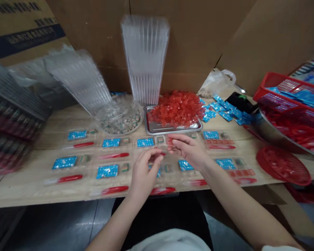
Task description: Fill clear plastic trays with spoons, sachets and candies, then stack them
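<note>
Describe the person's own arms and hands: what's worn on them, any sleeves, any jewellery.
The left hand and right hand are bare: no gloves, and no watch, ring or bracelet shows. The left forearm and right forearm are uncovered. A pale sleeve just shows at the bottom edge beyond the right forearm.

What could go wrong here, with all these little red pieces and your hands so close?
The heap of red pieces is piled high on the metal tray, right beside the right hand, so some could spill. The tall stack of clear plastic trays could tip onto that heap. The left hand is over the rows of blue packets and might knock them out of line.
</note>
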Demonstrator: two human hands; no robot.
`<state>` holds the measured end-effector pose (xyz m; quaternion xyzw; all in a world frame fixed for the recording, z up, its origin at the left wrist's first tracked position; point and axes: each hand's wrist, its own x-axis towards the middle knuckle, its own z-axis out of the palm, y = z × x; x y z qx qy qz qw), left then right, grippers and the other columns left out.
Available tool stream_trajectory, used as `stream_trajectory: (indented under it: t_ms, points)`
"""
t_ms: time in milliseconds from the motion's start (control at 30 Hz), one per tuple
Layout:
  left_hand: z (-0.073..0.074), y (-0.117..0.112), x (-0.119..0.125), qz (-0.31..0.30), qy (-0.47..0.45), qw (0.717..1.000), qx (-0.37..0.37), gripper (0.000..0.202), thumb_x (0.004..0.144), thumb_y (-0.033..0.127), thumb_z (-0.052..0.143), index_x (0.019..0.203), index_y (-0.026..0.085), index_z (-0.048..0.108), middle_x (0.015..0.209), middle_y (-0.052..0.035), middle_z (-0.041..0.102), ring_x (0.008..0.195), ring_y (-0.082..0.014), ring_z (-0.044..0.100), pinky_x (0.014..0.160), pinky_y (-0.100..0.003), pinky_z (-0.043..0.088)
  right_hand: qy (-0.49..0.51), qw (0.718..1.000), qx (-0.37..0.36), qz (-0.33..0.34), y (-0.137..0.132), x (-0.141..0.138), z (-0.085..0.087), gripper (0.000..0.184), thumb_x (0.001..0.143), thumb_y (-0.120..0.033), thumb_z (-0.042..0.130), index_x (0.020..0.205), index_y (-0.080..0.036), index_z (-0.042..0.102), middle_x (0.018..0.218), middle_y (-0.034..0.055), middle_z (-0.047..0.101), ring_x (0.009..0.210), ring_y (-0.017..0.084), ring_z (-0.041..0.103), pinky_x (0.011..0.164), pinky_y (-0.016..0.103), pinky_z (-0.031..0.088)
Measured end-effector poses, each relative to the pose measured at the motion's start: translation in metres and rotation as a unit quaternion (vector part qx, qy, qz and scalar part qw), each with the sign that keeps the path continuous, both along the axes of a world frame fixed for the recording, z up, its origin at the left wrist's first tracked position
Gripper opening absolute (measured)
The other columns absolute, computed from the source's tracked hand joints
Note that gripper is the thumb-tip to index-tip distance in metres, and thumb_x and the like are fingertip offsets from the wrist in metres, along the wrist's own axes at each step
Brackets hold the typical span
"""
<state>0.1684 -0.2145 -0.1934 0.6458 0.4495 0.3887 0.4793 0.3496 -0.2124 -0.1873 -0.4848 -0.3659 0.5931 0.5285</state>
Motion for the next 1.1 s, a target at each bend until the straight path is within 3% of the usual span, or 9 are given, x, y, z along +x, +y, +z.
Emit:
stream_trajectory:
  t_ms: [133,267,367,467,633,733,833,933,1100]
  points:
    - [-0.001,-0.001,0.018,-0.005,-0.137,0.973,-0.187,0.021,0.078,0.034,0.061,0.087,0.015,0.064,0.086,-0.0047,0.068,0.079,-0.0144,0.062,0.075,-0.027,0.049,-0.087,0.996,0.028,-0.005,-0.025,-0.01,-0.006,0.027,0.076,-0.031,0.066,0.101,-0.023,0.067,0.093,0.0019,0.07,0.082,0.014,0.065,0.077,0.031,0.054]
    - [0.0,-0.01,0.016,-0.025,-0.141,0.947,-0.286,0.027,0.071,0.036,0.068,0.084,0.013,0.065,0.074,-0.002,0.065,0.066,-0.0101,0.058,0.06,-0.02,0.045,-0.255,0.958,0.126,0.027,-0.044,-0.004,-0.007,0.026,0.078,-0.028,0.063,0.104,-0.024,0.067,0.102,0.0042,0.068,0.094,0.017,0.063,0.084,0.034,0.052]
    - [0.003,-0.014,0.014,-0.037,-0.126,0.954,-0.269,0.023,0.069,0.032,0.07,0.08,0.013,0.064,0.068,0.0003,0.063,0.062,-0.0085,0.055,0.057,-0.018,0.042,-0.312,0.932,0.184,0.026,-0.056,-0.002,-0.008,0.024,0.081,-0.026,0.061,0.104,-0.026,0.067,0.102,0.0042,0.067,0.096,0.017,0.062,0.083,0.033,0.052]
    - [0.005,-0.02,0.016,-0.035,-0.101,0.972,-0.208,0.016,0.071,0.029,0.069,0.077,0.015,0.063,0.07,0.0005,0.063,0.063,-0.0096,0.056,0.061,-0.02,0.044,-0.282,0.945,0.164,-0.013,-0.063,-0.006,-0.013,0.025,0.082,-0.026,0.06,0.107,-0.025,0.065,0.099,0.0037,0.068,0.089,0.016,0.064,0.078,0.03,0.054]
    - [0.005,-0.036,0.026,0.019,-0.004,0.999,-0.034,0.009,0.077,0.026,0.063,0.08,0.018,0.064,0.082,-0.0022,0.065,0.075,-0.0132,0.059,0.07,-0.024,0.046,-0.181,0.974,0.101,-0.093,-0.065,-0.013,-0.019,0.02,0.078,-0.028,0.065,0.098,-0.024,0.067,0.094,0.0026,0.07,0.086,0.016,0.066,0.078,0.031,0.054]
    - [0.004,-0.04,0.031,0.056,-0.063,0.994,-0.064,0.013,0.077,0.026,0.064,0.086,0.017,0.06,0.084,-0.0025,0.064,0.077,-0.0136,0.061,0.072,-0.025,0.048,-0.109,0.982,0.073,-0.136,-0.065,-0.019,-0.02,0.018,0.078,-0.028,0.066,0.095,-0.024,0.067,0.093,0.0019,0.071,0.087,0.017,0.066,0.08,0.033,0.054]
    - [0.002,-0.038,0.031,0.071,-0.089,0.99,-0.08,0.015,0.077,0.027,0.064,0.087,0.017,0.058,0.086,-0.0034,0.065,0.081,-0.0144,0.062,0.075,-0.026,0.05,-0.123,0.978,0.073,-0.149,-0.067,-0.027,-0.019,0.018,0.079,-0.028,0.064,0.096,-0.025,0.067,0.095,0.0019,0.071,0.089,0.017,0.066,0.083,0.034,0.053]
    - [0.001,-0.036,0.028,0.073,-0.094,0.99,-0.073,0.017,0.078,0.026,0.063,0.091,0.017,0.059,0.09,-0.0043,0.066,0.085,-0.0149,0.063,0.079,-0.028,0.05,-0.215,0.955,0.122,-0.166,-0.071,-0.035,-0.016,0.017,0.082,-0.024,0.061,0.097,-0.027,0.067,0.101,0.0023,0.07,0.095,0.018,0.064,0.087,0.036,0.052]
    - [-0.001,-0.037,0.021,0.105,-0.096,0.988,-0.064,0.015,0.076,0.026,0.065,0.089,0.018,0.06,0.086,-0.0025,0.065,0.082,-0.0144,0.063,0.077,-0.027,0.05,-0.368,0.871,0.261,-0.193,-0.074,-0.044,-0.01,0.035,0.082,-0.011,0.057,0.108,-0.032,0.063,0.107,0.0004,0.068,0.107,0.021,0.059,0.096,0.042,0.046]
